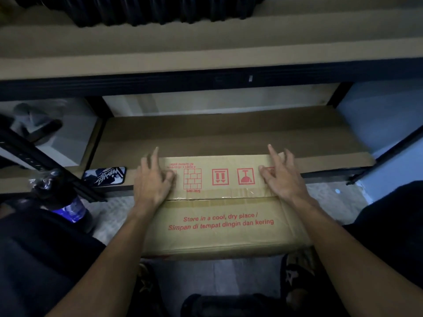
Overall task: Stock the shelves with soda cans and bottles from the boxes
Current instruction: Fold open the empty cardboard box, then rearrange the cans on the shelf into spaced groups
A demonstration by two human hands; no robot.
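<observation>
Left hand (153,180) and right hand (283,178) rest on the taped box (219,227) top, fingers spread, gripping nothing. Box sits closed, far edge at the lower shelf (229,136) front.

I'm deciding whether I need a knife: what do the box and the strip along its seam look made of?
The box looks like matte brown cardboard, probably corrugated, with red print and creased edges. The strip over its seam looks like glossy plastic packing tape: it shines and wrinkles slightly.

taped brown carton (219,225) with red print, flat before the low cardboard-lined shelf (229,136)
</observation>
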